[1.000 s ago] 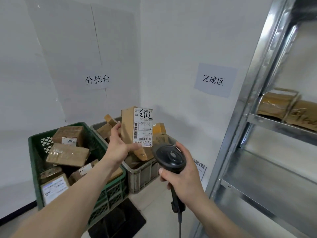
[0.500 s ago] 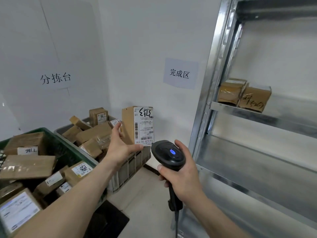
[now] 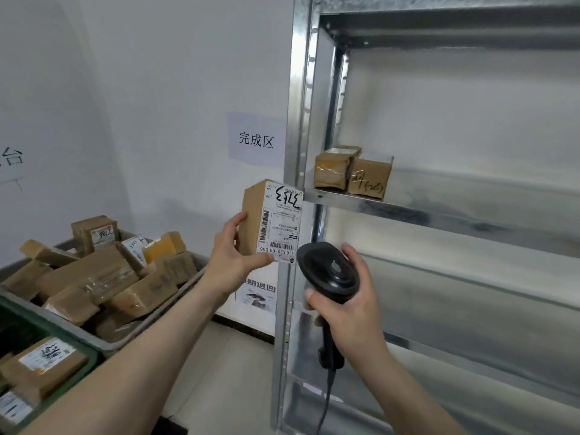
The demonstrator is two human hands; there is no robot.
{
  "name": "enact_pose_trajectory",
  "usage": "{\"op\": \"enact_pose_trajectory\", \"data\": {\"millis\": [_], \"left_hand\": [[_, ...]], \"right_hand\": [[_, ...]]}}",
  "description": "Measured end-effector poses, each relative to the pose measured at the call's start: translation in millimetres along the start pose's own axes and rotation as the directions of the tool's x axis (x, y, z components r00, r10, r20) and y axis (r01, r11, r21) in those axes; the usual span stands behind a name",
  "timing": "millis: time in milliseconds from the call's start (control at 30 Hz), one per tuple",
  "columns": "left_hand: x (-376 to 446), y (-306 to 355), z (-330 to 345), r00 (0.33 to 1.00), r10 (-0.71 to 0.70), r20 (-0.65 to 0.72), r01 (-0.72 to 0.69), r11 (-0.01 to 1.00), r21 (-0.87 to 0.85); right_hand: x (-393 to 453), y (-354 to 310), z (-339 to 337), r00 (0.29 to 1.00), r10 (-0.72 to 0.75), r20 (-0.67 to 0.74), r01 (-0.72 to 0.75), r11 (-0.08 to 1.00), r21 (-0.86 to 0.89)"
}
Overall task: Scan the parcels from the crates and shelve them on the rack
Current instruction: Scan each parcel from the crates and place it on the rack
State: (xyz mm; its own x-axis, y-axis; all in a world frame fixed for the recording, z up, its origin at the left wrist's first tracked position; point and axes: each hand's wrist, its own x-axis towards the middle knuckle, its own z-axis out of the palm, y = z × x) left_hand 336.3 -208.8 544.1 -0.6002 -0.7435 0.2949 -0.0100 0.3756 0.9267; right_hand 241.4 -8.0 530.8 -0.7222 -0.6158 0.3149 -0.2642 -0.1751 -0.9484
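One cardboard parcel [image 3: 255,218] stood upright in the air, gripped near its lower end by the left hand [image 3: 230,258], thumb across the bottom of its white label [image 3: 280,227] and fingers curled behind the brown side. The label, with black handwriting and barcodes, faced the camera upside down. Just right of and below the parcel, the right hand [image 3: 348,312] was wrapped around the handle of a black barcode scanner [image 3: 329,271], whose round head sat beside the label's lower corner without touching it. Directly behind the parcel rose the front post of the metal rack [image 3: 298,120]. Two shelved boxes [image 3: 353,172] sat touching each other on the rack's shelf, above and right of the hands. Down to the left, a grey crate [image 3: 175,296] held a heap of parcels, and a green crate [image 3: 47,328] nearer the camera held more.
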Motion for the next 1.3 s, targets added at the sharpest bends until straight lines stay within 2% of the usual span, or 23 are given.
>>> {"op": "enact_pose_trajectory", "data": {"millis": [167,267,567,767,1033,1300], "left_hand": [[9,44,87,0.992,0.116,0.044,-0.12,0.986,0.113],[15,74,138,0.985,0.171,0.023,-0.172,0.97,0.174],[46,141,253,0.978,0.208,0.024,-0.202,0.909,0.364],[72,159,288,0.981,0.193,0.026,-0.184,0.878,0.443],[109,159,309,0.982,0.177,0.061,-0.181,0.823,0.539],[140,150,309,0.965,0.229,0.126,-0.256,0.737,0.625]], "right_hand": [[24,-19,-70,0.985,-0.079,-0.154,0.082,0.997,0.012],[41,-32,-116,0.96,-0.125,-0.249,0.134,0.991,0.021],[113,-55,-225,0.964,-0.095,-0.248,0.121,0.988,0.095],[156,-56,-251,0.965,-0.03,-0.261,0.07,0.987,0.147],[202,-42,-253,0.96,0.026,-0.28,0.038,0.975,0.221],[230,-30,-250,0.945,0.027,-0.327,0.027,0.987,0.159]]}}
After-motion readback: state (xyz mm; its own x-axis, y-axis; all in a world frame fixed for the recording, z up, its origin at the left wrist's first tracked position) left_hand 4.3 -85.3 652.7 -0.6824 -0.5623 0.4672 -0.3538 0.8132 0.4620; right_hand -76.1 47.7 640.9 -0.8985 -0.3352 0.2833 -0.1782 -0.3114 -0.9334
